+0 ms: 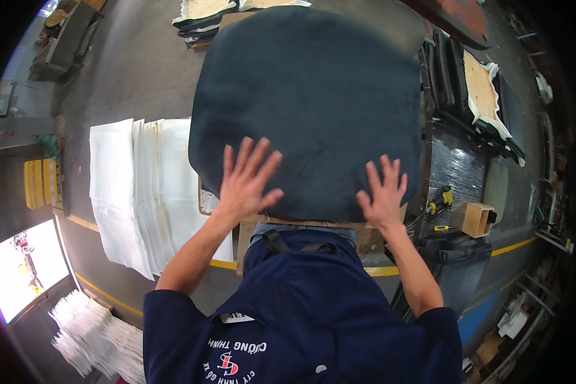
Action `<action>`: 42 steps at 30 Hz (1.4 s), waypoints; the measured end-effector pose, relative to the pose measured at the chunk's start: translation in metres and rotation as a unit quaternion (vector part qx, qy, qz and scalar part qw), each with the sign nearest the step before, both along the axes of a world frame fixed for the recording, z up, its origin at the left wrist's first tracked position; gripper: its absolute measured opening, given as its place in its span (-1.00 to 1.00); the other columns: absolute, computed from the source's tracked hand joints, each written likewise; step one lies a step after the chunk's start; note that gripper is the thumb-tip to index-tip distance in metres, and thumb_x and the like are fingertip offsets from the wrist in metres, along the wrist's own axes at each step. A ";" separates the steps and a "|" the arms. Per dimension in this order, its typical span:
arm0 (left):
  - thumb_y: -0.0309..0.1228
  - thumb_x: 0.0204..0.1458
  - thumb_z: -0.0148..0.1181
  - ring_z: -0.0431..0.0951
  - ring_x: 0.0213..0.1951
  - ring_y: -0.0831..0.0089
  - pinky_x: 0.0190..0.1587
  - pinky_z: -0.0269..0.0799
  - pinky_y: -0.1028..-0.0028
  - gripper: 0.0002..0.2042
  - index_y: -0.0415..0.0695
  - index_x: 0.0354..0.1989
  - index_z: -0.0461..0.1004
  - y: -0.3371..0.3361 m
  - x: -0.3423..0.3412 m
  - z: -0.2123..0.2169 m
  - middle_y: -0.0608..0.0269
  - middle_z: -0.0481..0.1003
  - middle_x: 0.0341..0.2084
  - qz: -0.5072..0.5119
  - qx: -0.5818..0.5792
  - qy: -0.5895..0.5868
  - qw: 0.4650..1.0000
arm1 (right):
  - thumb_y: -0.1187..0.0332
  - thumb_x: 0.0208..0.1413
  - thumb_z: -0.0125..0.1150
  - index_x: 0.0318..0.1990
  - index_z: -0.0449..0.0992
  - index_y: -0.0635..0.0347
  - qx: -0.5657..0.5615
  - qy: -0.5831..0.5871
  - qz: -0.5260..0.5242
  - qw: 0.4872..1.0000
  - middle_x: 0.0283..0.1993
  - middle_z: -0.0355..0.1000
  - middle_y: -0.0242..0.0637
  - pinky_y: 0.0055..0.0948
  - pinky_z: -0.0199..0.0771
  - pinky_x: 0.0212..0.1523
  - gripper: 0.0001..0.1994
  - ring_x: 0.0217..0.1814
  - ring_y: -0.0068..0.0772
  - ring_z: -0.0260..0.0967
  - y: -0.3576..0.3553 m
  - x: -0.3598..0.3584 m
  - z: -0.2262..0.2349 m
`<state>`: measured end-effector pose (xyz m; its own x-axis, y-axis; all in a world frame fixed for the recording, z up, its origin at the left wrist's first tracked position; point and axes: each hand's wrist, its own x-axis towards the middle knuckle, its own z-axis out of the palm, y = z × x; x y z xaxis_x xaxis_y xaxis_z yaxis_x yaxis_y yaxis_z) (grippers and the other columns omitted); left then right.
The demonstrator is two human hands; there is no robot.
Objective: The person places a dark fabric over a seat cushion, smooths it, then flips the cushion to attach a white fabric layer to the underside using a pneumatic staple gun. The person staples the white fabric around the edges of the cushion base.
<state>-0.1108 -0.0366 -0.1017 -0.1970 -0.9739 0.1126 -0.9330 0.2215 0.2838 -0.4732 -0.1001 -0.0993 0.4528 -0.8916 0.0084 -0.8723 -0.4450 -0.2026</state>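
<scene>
one dark cushion (313, 96) flat under both palms, left hand (244, 182) and right hand (383, 195) fingers spread, pressing its near edge

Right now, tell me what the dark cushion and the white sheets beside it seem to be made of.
The dark cushion looks covered in soft, matte velvet-like fabric: the nap shows faint brush marks, no shine. Both hands press flat on it. The white sheets look like thin foam or fibre padding, slightly glossy and limp, draping over the edge; which one, I cannot tell.
</scene>
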 end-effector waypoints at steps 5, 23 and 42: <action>-0.01 0.23 0.08 -0.14 0.51 -0.15 0.42 -0.29 -0.27 -0.30 -0.06 0.47 0.10 -0.036 0.065 -0.020 -0.03 -0.01 0.49 0.224 -0.088 -0.041 0.970 | 0.03 0.35 -0.04 0.47 0.13 0.09 -0.074 -0.022 -0.175 0.982 0.51 -0.03 0.12 0.30 -0.02 0.38 -0.38 0.53 0.34 -0.10 -0.077 -0.028 -0.024; -0.11 0.36 -0.09 0.35 0.27 -0.12 0.33 0.21 0.16 -0.40 -0.36 0.39 0.16 -0.057 0.126 -0.065 -0.28 0.35 0.23 0.279 0.050 0.230 0.931 | -0.03 0.41 -0.30 0.47 0.09 0.10 0.077 -0.139 -0.293 0.943 0.27 0.35 0.21 0.08 0.27 0.26 -0.40 0.28 0.34 0.29 -0.144 -0.061 -0.056; -0.16 0.31 -0.01 0.06 0.42 -0.20 0.42 -0.03 -0.05 -0.38 -0.30 0.43 0.10 -0.046 0.118 -0.038 -0.24 0.12 0.39 0.290 -0.018 0.090 0.953 | -0.12 0.36 -0.16 0.54 -0.05 -0.06 0.047 -0.068 -0.302 0.950 0.60 -0.22 -0.05 0.40 -0.19 0.42 -0.30 0.60 0.27 -0.32 -0.124 -0.045 -0.020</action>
